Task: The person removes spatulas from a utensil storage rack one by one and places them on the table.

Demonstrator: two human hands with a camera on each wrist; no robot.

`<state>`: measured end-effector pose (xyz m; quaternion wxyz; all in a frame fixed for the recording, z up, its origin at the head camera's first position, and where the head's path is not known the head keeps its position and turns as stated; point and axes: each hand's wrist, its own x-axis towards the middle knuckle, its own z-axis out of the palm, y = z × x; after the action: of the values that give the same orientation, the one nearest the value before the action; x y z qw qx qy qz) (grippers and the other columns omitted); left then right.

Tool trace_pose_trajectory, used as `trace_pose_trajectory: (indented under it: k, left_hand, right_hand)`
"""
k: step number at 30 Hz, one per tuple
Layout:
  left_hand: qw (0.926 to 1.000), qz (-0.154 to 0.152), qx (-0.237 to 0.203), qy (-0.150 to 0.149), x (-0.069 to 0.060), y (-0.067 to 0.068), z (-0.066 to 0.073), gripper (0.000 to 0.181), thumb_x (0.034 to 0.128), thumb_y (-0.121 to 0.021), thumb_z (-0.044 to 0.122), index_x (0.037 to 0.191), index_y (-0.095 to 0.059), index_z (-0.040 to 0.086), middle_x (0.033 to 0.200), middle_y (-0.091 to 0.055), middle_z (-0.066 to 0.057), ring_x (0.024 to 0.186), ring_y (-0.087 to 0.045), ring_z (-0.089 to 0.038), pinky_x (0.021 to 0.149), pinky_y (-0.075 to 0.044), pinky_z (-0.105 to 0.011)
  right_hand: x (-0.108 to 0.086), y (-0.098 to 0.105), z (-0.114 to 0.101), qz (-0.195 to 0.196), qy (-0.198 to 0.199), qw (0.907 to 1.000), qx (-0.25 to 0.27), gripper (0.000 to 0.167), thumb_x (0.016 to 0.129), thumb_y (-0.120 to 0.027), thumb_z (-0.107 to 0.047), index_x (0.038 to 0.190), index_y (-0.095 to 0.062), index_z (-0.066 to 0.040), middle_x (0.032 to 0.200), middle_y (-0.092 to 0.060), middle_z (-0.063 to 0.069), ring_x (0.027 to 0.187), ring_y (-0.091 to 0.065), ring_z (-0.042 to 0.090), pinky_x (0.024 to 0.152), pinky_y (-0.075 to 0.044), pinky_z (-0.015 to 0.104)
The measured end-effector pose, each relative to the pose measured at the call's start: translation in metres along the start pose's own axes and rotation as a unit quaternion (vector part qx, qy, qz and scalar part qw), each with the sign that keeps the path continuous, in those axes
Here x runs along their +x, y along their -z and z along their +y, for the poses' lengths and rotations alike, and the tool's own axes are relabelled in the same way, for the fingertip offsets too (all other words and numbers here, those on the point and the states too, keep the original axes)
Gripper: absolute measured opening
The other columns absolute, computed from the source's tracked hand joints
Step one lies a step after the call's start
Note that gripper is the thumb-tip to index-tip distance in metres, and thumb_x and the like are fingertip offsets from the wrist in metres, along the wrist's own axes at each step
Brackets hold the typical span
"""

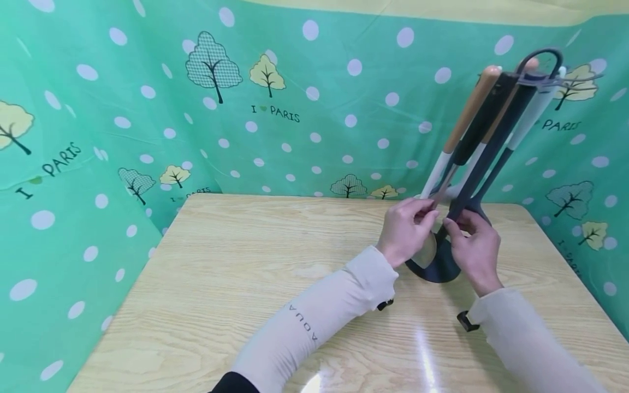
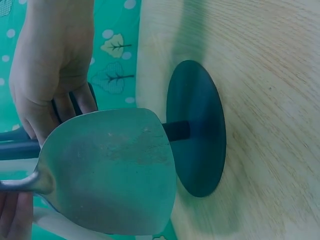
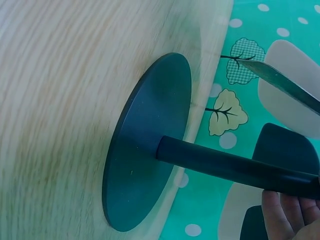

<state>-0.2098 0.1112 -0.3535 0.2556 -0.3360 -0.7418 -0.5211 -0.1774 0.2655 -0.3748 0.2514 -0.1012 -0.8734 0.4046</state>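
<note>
A dark utensil stand (image 1: 434,270) with a round base and a tall pole (image 3: 215,162) is on the right of the table in the head view. My right hand (image 1: 475,248) grips the lower pole, its fingers curled round it in the right wrist view. My left hand (image 1: 405,226) pinches the thin shaft of a metal turner (image 2: 110,170), just above its blade. The turner's blade hangs down in front of the pole, apart from the base. Its black handle (image 1: 484,120) reaches up to the stand's top; whether it is hooked there I cannot tell.
Other utensils hang round the pole, among them one with a wood-and-white handle (image 1: 467,117) and one with a white handle (image 1: 538,114). A looped ring (image 1: 543,52) tops the stand. Behind the wooden table (image 1: 275,234) hangs a green dotted cloth (image 1: 295,136).
</note>
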Motion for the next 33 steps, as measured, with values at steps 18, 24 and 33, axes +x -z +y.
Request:
trace_pose_trajectory:
  k: [18, 24, 33]
  left_hand:
    - [0.9999, 0.012, 0.004, -0.012, -0.005, 0.008, -0.001, 0.014, 0.0888, -0.067, 0.006, 0.1, -0.07, -0.001, 0.087, -0.068, -0.007, 0.076, -0.064, -0.009, 0.072, -0.045, -0.003]
    - [0.9999, 0.007, 0.012, -0.008, -0.006, 0.011, -0.001, 0.015, 0.0898, -0.066, 0.007, 0.101, -0.07, -0.001, 0.088, -0.068, -0.007, 0.077, -0.064, -0.007, 0.072, -0.045, -0.004]
    - [0.9998, 0.015, 0.005, -0.01, -0.008, 0.014, -0.001, 0.015, 0.0889, -0.067, 0.006, 0.101, -0.07, -0.002, 0.089, -0.068, -0.008, 0.077, -0.065, -0.009, 0.072, -0.046, -0.004]
  right_hand:
    - [-0.007, -0.007, -0.005, 0.013, 0.014, 0.9998, 0.007, 0.029, 0.093, -0.061, -0.029, 0.109, -0.067, -0.005, 0.099, -0.066, 0.007, 0.095, -0.063, 0.02, 0.073, -0.043, 0.008]
    - [-0.009, -0.008, -0.007, 0.009, 0.012, 0.9998, 0.01, 0.03, 0.094, -0.06, -0.03, 0.111, -0.066, -0.005, 0.1, -0.065, 0.007, 0.098, -0.063, 0.023, 0.071, -0.042, 0.007]
    - [-0.012, -0.011, -0.009, 0.019, 0.024, 0.9995, 0.006, 0.028, 0.094, -0.061, -0.029, 0.109, -0.066, -0.007, 0.098, -0.067, 0.006, 0.092, -0.061, 0.011, 0.071, -0.042, 0.005]
